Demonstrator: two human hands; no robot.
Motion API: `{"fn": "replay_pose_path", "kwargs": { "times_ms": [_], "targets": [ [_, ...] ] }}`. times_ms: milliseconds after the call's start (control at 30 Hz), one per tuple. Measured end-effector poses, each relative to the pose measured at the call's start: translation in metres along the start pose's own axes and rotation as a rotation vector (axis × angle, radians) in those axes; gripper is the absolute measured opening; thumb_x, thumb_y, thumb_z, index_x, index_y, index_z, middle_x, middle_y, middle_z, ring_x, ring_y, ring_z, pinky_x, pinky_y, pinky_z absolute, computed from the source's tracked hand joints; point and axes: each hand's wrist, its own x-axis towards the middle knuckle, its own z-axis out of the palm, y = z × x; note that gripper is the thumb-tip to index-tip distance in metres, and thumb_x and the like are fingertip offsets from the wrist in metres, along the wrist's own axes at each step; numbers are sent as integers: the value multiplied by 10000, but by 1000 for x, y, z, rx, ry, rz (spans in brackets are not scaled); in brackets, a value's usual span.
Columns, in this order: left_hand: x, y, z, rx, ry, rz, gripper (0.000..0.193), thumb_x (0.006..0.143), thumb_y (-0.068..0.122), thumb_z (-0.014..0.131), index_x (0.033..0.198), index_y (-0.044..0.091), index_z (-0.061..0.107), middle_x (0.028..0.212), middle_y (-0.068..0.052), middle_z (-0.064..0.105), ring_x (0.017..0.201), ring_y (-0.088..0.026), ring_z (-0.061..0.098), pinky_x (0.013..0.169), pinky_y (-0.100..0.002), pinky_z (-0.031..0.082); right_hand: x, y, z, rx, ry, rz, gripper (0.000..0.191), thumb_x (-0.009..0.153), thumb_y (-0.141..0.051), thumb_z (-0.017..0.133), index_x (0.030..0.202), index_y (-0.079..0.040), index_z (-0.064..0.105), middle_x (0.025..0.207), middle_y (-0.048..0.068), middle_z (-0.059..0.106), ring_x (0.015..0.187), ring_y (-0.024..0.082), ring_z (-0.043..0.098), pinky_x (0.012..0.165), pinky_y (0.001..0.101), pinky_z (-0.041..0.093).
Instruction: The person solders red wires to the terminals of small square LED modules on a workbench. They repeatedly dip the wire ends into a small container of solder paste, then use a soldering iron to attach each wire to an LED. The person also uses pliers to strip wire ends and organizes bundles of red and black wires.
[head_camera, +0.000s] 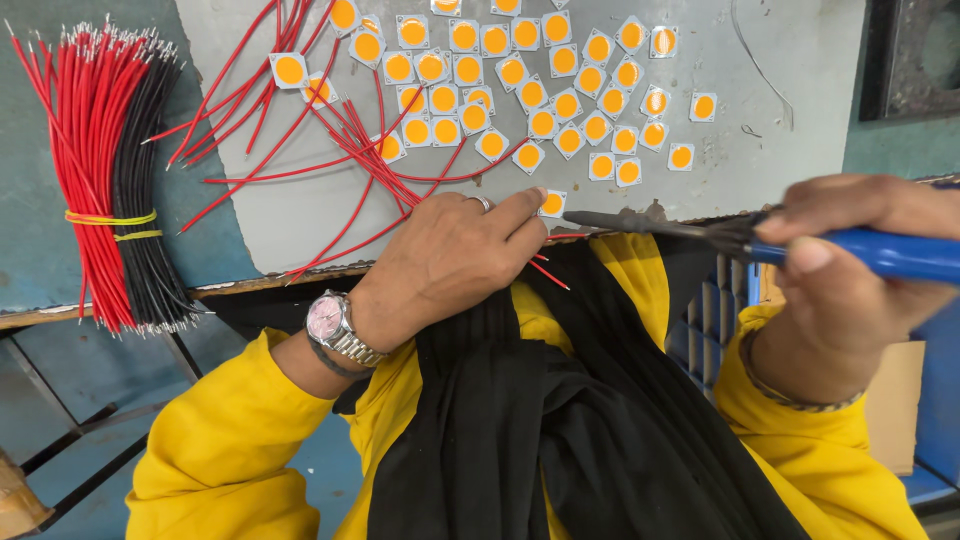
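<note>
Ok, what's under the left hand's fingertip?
The left hand presses one square chip at the board edge; the iron tip touches it. A red wire end sticks out below; the rest is covered.

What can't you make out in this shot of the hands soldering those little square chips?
Head view:
- Left hand palm side: hidden, so its hold on the red wire is unclear.
- Soldering iron handle end: cut off by the right edge.
- Iron tip touching the chip: too small to tell.
</note>
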Motion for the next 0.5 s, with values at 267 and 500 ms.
{"fn": "replay_pose_path", "kwargs": {
  "times_ms": [267,500],
  "targets": [
    [-17,31,29,-1,10,-14,118,858,119,663,961,65,644,1210,-85,701,630,-202,638,570,-354,505,-22,-2,10,-163,-106,48,335,942,-253,718,893,75,677,707,104,636,479,88,521,482,178,386],
    [-5,17,29,-15,-3,-8,122,853,122,664,958,70,631,1217,-85,697,633,-206,640,565,-361,504,-18,15,1,-110,-59,60,318,951,-218,719,904,89,655,751,145,640,522,115,540,517,188,416]
  ]
}}
